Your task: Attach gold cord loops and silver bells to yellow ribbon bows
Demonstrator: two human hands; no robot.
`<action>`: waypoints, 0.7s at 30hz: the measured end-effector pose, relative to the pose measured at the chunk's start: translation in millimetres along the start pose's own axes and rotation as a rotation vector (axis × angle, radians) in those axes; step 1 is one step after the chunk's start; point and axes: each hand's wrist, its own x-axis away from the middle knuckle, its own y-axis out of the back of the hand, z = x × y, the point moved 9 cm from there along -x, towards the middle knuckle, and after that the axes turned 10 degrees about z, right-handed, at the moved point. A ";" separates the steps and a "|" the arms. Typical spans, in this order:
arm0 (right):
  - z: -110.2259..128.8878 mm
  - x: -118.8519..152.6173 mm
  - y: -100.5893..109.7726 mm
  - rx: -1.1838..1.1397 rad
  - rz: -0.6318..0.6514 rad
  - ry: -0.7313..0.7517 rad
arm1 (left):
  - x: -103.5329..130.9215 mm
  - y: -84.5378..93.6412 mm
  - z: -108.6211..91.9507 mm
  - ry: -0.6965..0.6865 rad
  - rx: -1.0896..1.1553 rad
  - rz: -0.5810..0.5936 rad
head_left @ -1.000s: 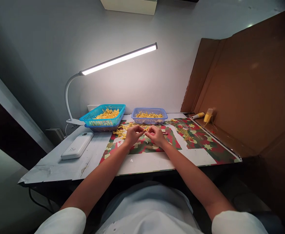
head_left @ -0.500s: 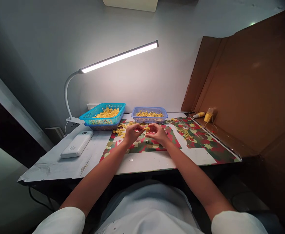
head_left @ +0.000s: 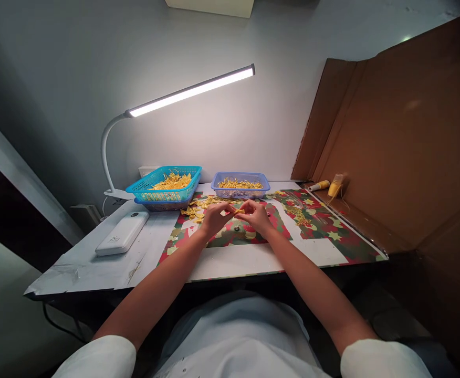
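Between my two hands is a small yellow ribbon bow [head_left: 238, 211], held just above the patterned sheet on the table. My left hand [head_left: 216, 216] pinches its left side with thumb and fingers. From the other side, my right hand [head_left: 255, 216] grips it the same way, and fingertips cover part of it. Loose yellow bows [head_left: 192, 212] lie to the left of my left hand. Below the hands a small shiny round object [head_left: 237, 228] sits on the sheet. Thin gold ties [head_left: 299, 214] are scattered at the right.
A teal basket [head_left: 135, 188] of yellow bows stands on another basket at the back left. Beside it, a periwinkle basket [head_left: 240, 193] holds gold pieces. A white power bank [head_left: 123, 233], a lit lamp [head_left: 192, 92], a cardboard panel [head_left: 403, 136] and a yellow-capped bottle [head_left: 335, 186] surround the workspace.
My fingertips have drawn closer together around the bow, which now shows less and looks flatter. The view has shifted slightly; the baskets and table items stay in place.
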 end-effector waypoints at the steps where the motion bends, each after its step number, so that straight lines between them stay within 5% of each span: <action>1: -1.2 -0.6 0.3 -0.006 0.006 -0.016 | 0.0 -0.5 -0.9 -0.010 -0.011 0.003; 8: -13.9 -7.6 -7.2 -0.091 0.102 -0.087 | -0.7 -5.0 1.2 -0.011 -0.090 0.054; 12: -14.5 -12.1 -5.5 -0.146 0.037 -0.067 | -0.9 -14.5 4.8 -0.001 -0.137 0.141; 17: -12.1 -14.0 43.3 -0.520 -0.314 0.040 | 1.0 -32.5 22.9 0.103 -0.163 0.328; 21: -12.7 -6.1 87.3 -0.748 -0.489 0.100 | 3.1 -34.1 38.0 0.251 -0.055 0.342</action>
